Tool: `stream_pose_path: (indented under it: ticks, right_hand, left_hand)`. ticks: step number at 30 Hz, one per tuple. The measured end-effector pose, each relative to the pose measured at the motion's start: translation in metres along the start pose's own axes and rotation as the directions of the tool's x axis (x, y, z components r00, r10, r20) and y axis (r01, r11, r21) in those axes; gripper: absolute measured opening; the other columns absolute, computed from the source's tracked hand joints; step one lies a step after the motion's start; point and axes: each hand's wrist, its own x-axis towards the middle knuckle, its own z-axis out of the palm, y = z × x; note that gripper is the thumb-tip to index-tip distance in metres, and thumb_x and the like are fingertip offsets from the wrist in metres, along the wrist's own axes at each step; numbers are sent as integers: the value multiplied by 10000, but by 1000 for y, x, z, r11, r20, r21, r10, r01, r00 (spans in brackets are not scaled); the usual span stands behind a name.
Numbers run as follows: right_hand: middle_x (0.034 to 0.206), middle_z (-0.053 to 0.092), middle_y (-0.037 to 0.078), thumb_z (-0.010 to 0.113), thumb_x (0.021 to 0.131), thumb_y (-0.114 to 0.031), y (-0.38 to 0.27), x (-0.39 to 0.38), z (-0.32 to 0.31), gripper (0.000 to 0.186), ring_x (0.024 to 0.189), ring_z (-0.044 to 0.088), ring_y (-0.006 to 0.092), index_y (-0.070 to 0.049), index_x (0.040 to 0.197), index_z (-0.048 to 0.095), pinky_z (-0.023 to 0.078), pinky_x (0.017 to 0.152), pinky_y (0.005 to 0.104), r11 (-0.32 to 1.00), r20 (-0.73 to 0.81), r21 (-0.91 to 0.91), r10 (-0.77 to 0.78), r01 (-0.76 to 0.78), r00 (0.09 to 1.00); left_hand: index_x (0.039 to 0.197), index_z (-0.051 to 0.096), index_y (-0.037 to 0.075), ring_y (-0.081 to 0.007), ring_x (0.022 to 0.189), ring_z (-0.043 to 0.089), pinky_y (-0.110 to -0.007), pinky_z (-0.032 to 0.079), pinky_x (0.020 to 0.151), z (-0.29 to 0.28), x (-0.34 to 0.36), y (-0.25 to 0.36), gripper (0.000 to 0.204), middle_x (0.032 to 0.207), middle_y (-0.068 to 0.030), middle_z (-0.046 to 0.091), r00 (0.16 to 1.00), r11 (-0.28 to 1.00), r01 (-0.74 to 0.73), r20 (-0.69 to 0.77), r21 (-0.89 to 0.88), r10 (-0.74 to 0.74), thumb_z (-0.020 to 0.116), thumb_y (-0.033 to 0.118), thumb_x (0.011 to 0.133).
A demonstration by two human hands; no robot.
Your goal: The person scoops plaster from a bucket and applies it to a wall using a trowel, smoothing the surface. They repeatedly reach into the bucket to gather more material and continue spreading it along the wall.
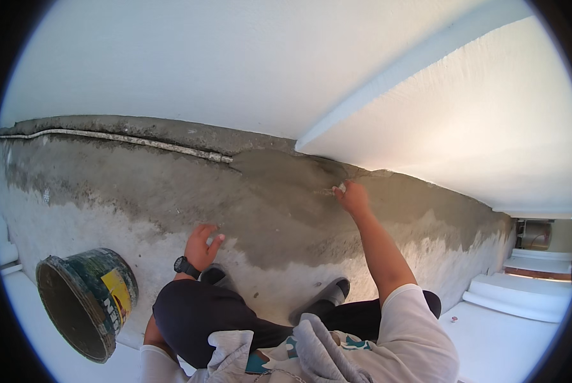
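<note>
My right hand (355, 196) is closed around a small cement-smeared tool (326, 191) held low over the wet grey mortar (279, 175) at the wall's foot. Only a pale bit at my fingers and a thin part to their left show, so its kind is unclear. My left hand (201, 247), with a black watch (185, 267) on its wrist, hangs open above the floor near my left foot. Nothing is between its fingers. The mortar looks smooth and damp, spreading along the wall from the end of a pipe (139, 140).
A dark bucket (101, 281) with a yellow label stands at my left, its inside grey with cement. White walls (190, 64) rise ahead, with a corner (298, 148) jutting out. Pale steps (522, 297) lie at far right. My slippers (330, 295) rest on the floor near the damp area.
</note>
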Motion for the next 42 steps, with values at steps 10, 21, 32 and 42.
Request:
stream_pose_path:
  ticks: [10,21,32,42]
  right_hand:
    - [940,699,238,685,882,-422,-46,-12,5,435,912,675,422,-5,1006,679,538,797,506,989,-12,121,84,-82,996]
    - [907,689,290,699,886,-366,-162,-23,12,419,883,673,463,51,920,683,532,784,513,934,23,346,81,-84,996]
    - [948,673,318,648,928,-281,-223,-17,28,358,954,653,473,75,957,662,528,831,504,893,120,440,48,-96,992]
    - [974,672,257,664,905,-278,-205,-17,39,326,949,649,455,31,1009,667,527,848,512,906,162,420,-23,-48,987]
  left_hand:
    - [1092,669,-10,-302,868,657,-358,526,728,20,-20,-9,287,1051,-170,661,999,978,-8,-40,-209,0,694,238,948]
    - [1122,669,-8,-232,838,651,-331,520,731,27,-20,-7,279,1013,-145,661,999,966,-9,-47,-258,-3,694,214,954]
    - [1212,620,-2,-145,903,651,-296,517,741,41,-30,-25,341,1172,-88,666,942,618,317,164,-720,-291,579,291,1040]
    - [1204,626,5,-156,895,657,-297,526,752,18,-23,-50,369,1135,-117,688,948,675,258,44,-691,-317,519,328,1062]
